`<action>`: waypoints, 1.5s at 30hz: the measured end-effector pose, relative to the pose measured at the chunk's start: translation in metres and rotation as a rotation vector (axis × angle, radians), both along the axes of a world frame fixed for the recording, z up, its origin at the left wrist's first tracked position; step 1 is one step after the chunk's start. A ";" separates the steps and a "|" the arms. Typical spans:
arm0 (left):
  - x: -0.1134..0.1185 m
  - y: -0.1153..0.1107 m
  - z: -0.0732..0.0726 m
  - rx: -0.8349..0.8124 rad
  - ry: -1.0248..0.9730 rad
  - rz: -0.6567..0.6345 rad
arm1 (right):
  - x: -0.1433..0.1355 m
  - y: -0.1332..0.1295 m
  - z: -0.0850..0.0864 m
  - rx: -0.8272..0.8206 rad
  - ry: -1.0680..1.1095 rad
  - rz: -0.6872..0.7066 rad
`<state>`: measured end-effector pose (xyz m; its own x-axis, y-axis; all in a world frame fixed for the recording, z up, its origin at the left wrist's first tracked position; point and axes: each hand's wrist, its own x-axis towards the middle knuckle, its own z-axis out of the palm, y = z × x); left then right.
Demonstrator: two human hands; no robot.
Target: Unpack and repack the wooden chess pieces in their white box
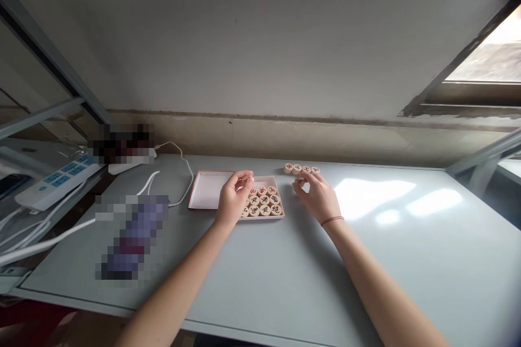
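A shallow white box [281, 207] holds rows of round wooden Chinese chess pieces [265, 200] with red or black characters. My left hand [235, 195] is over the box's left side, its fingers pinched round what looks like another piece, mostly hidden. Right of the box, my right hand [317, 195] grips a Chinese chess piece [300, 180] between thumb and fingers, close to the tabletop. Just behind it stands a short row of red-marked pieces [298, 168]. The box lid [209, 190] lies inside up at the left, partly behind my left hand.
A grey table [260, 282] meets the wall at the back. On its left are a blurred-out purple object [136, 238], a white cable [185, 160] and a power strip [61, 181]. Metal frame posts rise at both sides. Window light glares on the right of the tabletop.
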<state>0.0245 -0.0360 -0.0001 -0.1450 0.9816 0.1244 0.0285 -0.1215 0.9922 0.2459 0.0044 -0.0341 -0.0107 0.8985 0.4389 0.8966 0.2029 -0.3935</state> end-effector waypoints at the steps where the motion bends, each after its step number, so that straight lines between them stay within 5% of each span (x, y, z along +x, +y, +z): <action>1: 0.000 0.001 0.000 -0.045 -0.014 0.010 | 0.001 0.001 -0.002 -0.039 0.014 -0.004; 5: 0.004 0.001 0.003 -0.117 -0.056 0.009 | -0.004 0.000 -0.005 -0.135 0.051 0.048; 9: 0.010 -0.003 0.012 -0.173 -0.219 -0.004 | -0.018 -0.009 0.006 0.026 0.064 0.103; 14: 0.018 -0.012 0.018 -0.291 -0.427 -0.023 | -0.051 -0.038 0.032 0.320 0.088 0.433; 18: 0.021 -0.018 0.017 -0.431 -0.555 -0.081 | -0.070 -0.051 0.035 0.353 -0.038 0.599; 28: 0.022 -0.020 0.019 -0.424 -0.498 -0.268 | -0.068 -0.052 0.029 0.247 0.069 0.515; 35: 0.009 -0.014 0.030 -0.301 -0.465 -0.120 | -0.020 -0.015 0.021 0.100 0.201 0.018; 45: -0.002 0.001 0.018 -0.255 -0.444 0.101 | -0.019 -0.008 -0.004 -0.076 -0.009 0.012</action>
